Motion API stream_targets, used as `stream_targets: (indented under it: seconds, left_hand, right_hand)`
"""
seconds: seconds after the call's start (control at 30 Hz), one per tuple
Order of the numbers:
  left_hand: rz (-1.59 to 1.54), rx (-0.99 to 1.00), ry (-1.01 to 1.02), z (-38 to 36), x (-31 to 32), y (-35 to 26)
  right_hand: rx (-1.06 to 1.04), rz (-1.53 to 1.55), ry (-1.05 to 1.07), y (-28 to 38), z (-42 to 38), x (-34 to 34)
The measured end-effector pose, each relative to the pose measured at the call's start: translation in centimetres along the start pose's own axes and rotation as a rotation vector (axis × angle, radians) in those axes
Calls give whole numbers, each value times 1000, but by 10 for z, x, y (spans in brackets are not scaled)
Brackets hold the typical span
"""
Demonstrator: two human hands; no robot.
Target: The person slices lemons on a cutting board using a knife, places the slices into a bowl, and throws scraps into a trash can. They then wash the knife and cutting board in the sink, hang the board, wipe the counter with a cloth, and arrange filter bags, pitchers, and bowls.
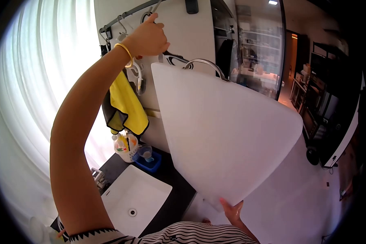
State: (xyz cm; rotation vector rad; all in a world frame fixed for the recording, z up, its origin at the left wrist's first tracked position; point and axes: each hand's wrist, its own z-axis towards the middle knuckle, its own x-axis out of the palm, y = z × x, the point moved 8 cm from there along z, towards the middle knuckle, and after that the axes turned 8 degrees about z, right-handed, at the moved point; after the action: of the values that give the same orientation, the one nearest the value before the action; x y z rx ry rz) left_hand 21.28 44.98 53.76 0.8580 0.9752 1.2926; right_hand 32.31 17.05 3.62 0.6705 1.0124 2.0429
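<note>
A large white cutting board (pixel 227 130) with a curved metal handle (pixel 209 65) on its top edge hangs tilted in front of me. My right hand (pixel 233 211) grips its lower corner, thumb up against the face. My left hand (pixel 148 36), with a yellow band on the wrist, is raised to the wall rail (pixel 136 10) beside a metal hook (pixel 145 17). Its fingers are curled, and what they hold is hidden. Just below that hand, black-handled scissors (pixel 177 59) show behind the board's top edge.
A yellow and grey cloth (pixel 130 105) hangs below the rail. Beneath are a white basket of bottles (pixel 126 151), a blue tray (pixel 152 164) with a clear cup, and a white sink (pixel 140 191) in a dark counter. Shelves (pixel 321 93) stand far right, a white curtain (pixel 49 61) left.
</note>
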Motion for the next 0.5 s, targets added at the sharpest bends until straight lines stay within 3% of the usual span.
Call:
stream_targets:
  seconds: [0.1,0.23,0.37,0.43,0.5]
  left_hand:
    - [66,-70,19,-12,14,26]
    - [63,-96,21,-29,31,51]
    - [147,-28,-85,-45,28,52]
    - [65,51,72,-51,39,52]
    - [57,74,55,-61,37,57]
  right_hand:
    - [46,24,140,23,16,9]
    - [53,73,150,27,18,12]
    - [-4,39,192,16,15,9]
    - [-29,6,198,7,12,5]
    - [71,13,115,0,11,-1]
